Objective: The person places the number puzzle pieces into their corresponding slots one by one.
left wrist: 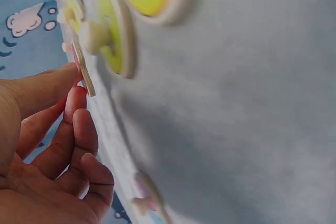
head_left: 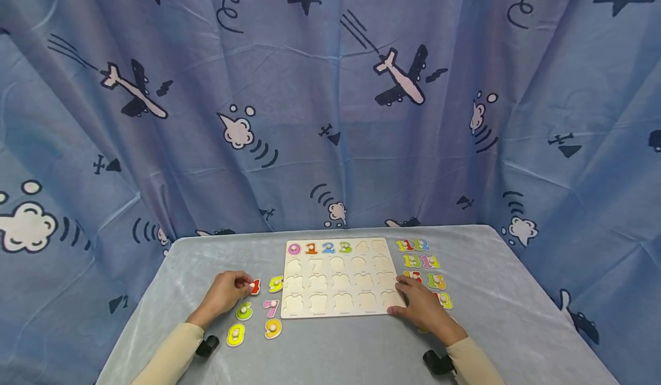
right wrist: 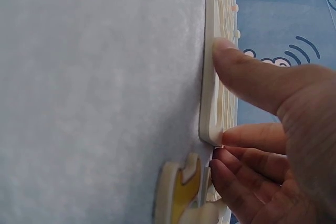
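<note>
Between thumb and fingertips, my left hand (head_left: pixel 227 291) pinches a red number 4 puzzle piece (head_left: pixel 255 287); in the left wrist view the piece (left wrist: pixel 83 69) appears edge-on. Right of it lies the yellow 5 piece (head_left: pixel 276 284), and nearer me the green 6 piece (head_left: pixel 244 311) and pink 7 piece (head_left: pixel 271 308). A pale wooden number puzzle board (head_left: pixel 304 310) occupies the table's middle, with 0, 1, 2 and 3 in its top row. My right hand (head_left: pixel 420 304) holds the board's near right corner, thumb on the near edge and fingers along the right side.
The yellow 8 piece (head_left: pixel 236 335) and orange 9 piece (head_left: pixel 273 329) lie at the near left. Two columns of two-digit pieces, among them the 14 piece (head_left: pixel 430 261), stand right of the board, some partly behind my right hand. A blue curtain (head_left: pixel 330 144) hangs behind the grey-covered table (head_left: pixel 330 353).
</note>
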A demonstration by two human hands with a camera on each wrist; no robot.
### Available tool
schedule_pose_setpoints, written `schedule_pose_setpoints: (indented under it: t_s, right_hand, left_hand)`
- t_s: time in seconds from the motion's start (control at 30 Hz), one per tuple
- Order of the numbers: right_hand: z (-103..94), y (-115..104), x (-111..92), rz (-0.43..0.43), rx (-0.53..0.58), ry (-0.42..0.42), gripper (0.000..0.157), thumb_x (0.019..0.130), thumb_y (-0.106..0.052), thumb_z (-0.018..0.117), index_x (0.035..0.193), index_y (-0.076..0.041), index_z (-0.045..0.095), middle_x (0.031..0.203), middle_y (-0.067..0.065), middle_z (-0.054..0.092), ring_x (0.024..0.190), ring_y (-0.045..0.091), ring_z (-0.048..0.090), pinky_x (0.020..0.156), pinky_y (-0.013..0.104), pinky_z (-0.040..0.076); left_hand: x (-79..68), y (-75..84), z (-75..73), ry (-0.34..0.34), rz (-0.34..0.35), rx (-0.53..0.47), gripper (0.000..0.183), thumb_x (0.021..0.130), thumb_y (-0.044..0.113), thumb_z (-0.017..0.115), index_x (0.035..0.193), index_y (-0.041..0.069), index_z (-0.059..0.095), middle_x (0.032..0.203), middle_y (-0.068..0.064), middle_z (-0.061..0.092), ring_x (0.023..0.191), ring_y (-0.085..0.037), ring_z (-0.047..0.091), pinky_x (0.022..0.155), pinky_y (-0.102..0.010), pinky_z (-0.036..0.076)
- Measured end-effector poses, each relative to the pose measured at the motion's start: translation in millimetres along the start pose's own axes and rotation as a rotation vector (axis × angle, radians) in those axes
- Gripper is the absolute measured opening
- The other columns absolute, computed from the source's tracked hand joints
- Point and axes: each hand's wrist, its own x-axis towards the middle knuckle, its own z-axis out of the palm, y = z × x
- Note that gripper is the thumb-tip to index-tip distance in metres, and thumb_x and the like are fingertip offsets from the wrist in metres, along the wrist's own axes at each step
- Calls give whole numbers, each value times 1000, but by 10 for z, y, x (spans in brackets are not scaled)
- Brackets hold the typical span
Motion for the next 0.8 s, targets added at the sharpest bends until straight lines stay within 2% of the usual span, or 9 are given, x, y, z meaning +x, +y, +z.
schedule_pose_setpoints:
  t_s: [0.33,0.6,0.8]
  right_hand:
    - [10,7,-5,11,2,-9,72,71,-40,85,124,4,64,138,18,56,129,39,52,103,52,43]
    - [8,-10,4,27,17,-17,72,73,-40,84,126,4,63,141,18,54,131,39,50,105,52,42]
    - [-2,-21,7,26,17,-12,71,72,-39,85,125,4,64,140,18,54,130,38,51,105,52,43]
  left_hand:
    - [83,269,37,20,118,-18,8,82,6,76,86,13,73,77,5,67,73,-7,56,68,-23,46]
    - [165,536,142,5,173,-43,8,83,7,75,86,14,73,76,7,66,73,-6,56,69,-24,46]
    - [303,753,242,-18,199,-71,7,85,7,74,86,14,73,77,7,66,75,-7,56,71,-25,46]
